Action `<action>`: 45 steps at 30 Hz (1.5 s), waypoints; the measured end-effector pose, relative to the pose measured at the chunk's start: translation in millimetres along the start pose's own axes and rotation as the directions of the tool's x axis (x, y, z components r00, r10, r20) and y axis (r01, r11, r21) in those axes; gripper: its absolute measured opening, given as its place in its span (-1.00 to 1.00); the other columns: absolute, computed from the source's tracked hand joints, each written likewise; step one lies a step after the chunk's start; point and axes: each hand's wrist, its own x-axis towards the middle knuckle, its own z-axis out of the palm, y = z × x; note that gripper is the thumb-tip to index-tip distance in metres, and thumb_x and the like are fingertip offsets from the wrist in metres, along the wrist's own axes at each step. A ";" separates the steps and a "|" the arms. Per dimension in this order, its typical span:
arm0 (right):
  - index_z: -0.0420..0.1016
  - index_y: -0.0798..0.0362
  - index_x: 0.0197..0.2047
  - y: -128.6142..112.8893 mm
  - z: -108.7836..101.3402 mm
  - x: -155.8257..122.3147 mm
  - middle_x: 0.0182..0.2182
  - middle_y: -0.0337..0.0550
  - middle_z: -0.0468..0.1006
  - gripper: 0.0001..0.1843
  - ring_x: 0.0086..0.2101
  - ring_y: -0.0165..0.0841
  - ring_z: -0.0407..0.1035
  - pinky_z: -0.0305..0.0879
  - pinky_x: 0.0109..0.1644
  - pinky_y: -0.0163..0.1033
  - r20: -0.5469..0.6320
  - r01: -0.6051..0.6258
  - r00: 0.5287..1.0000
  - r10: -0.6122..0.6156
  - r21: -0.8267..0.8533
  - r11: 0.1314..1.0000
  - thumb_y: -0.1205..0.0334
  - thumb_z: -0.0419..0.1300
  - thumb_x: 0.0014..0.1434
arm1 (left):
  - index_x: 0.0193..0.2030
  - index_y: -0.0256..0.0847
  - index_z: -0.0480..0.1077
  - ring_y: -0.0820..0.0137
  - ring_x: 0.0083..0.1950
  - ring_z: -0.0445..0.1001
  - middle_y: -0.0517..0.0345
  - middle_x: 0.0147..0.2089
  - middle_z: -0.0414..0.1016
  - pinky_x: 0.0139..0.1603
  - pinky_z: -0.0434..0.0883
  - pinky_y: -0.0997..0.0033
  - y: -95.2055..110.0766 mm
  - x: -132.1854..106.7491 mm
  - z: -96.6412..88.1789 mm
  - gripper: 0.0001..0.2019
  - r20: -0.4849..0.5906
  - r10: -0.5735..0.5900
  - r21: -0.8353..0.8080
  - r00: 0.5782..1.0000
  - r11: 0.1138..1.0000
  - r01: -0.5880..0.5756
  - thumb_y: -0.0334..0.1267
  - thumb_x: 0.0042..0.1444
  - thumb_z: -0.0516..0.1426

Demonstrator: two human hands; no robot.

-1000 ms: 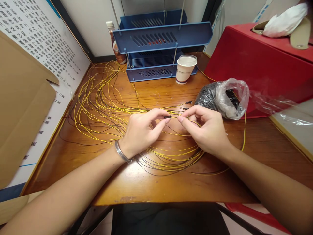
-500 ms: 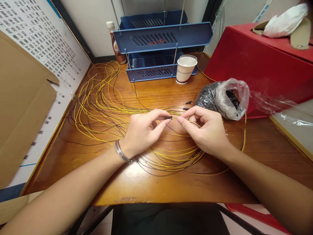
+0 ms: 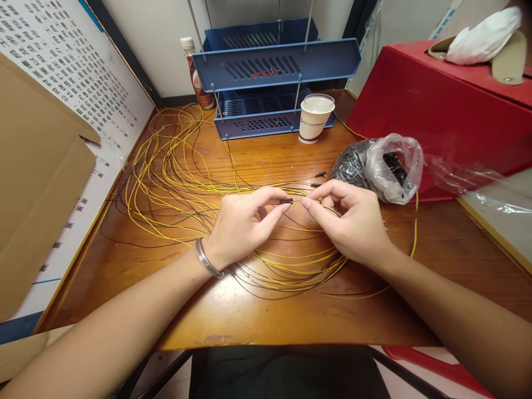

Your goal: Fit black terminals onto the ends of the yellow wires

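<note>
My left hand (image 3: 243, 224), with a metal bracelet on the wrist, pinches a small black sleeve (image 3: 286, 200) between thumb and forefinger. My right hand (image 3: 349, 219) pinches the end of a thin yellow wire (image 3: 316, 199) and holds it against the sleeve's open end. Both hands hover just above the wooden table (image 3: 266, 310), over a loose coil of yellow and black wires (image 3: 174, 194). Two more black-tipped wire ends (image 3: 319, 175) lie just beyond my fingers.
A clear plastic bag of black parts (image 3: 380, 166) lies right of my hands, against a red box (image 3: 449, 111). A paper cup (image 3: 316, 117), blue stacked paper trays (image 3: 270, 77) and a bottle (image 3: 195, 72) stand at the back. Cardboard (image 3: 37, 183) leans at the left.
</note>
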 end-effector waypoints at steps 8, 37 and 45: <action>0.50 0.09 -0.41 0.5 -0.8 -1.2 -0.70 -0.40 0.16 -0.89 -0.64 -0.53 0.03 -0.09 -0.56 -0.31 -0.006 0.021 1.000 -0.021 0.018 1.000 0.29 0.29 0.15 | -0.12 -0.25 0.53 0.57 -0.42 0.58 0.22 -0.24 0.68 -0.29 0.47 0.62 0.0 -0.3 0.4 -0.90 -0.012 0.010 0.010 1.000 1.000 -0.010 -0.36 0.22 0.24; 0.57 0.11 -0.37 1.9 0.0 -1.7 -0.69 -0.41 0.09 -0.85 -0.64 -0.54 -0.06 -0.14 -0.54 -0.31 0.044 0.029 0.999 -0.026 -0.076 0.997 0.23 0.26 0.19 | -0.15 -0.26 0.54 0.60 -0.51 0.51 0.22 -0.30 0.69 -0.40 0.43 0.62 -2.0 -1.3 1.6 -0.90 -0.038 0.085 0.057 0.996 0.995 -0.082 -0.37 0.19 0.26; 0.58 0.11 -0.37 2.3 -0.2 -2.1 -0.69 -0.40 0.11 -0.85 -0.63 -0.54 -0.05 -0.12 -0.54 -0.31 0.054 0.036 0.998 -0.031 -0.094 0.995 0.24 0.25 0.20 | -0.15 -0.26 0.54 0.58 -0.50 0.52 0.23 -0.31 0.68 -0.41 0.42 0.61 -2.9 -1.7 1.2 -0.91 -0.023 0.096 0.064 0.995 0.993 -0.094 -0.36 0.19 0.26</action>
